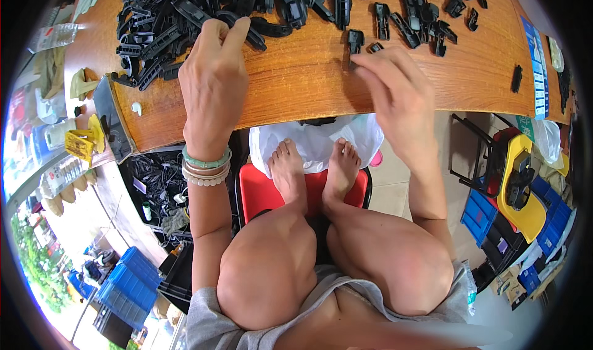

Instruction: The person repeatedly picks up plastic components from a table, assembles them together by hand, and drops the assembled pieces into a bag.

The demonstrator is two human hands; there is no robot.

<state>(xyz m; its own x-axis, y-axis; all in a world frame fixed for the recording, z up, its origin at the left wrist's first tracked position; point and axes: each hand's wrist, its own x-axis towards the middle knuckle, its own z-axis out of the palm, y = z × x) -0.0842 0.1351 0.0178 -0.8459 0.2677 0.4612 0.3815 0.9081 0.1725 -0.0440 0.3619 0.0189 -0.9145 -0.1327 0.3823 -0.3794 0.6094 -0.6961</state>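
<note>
My left hand [214,78] reaches over the near edge of a heap of black plastic parts [167,38]. Its thumb and fingers close on a long, curved black plastic part [253,39], whose far side the fingers partly hide. To the right, my right hand [395,91] is bent above the table, with thumb and fingertips pinching the lower end of a small black plastic clip [355,39]. Just beside those fingertips lies another small black piece [374,47]. A looser group of small black clips [420,20] spreads beyond my right hand.
The brown wooden table [296,91] ends just before my knees. At its left lie a white earbud [136,108] and a dark flat panel [112,118]; a blue printed sheet [536,72] is at the right. My feet rest on a red stool [259,189] by a white plastic bag [316,146].
</note>
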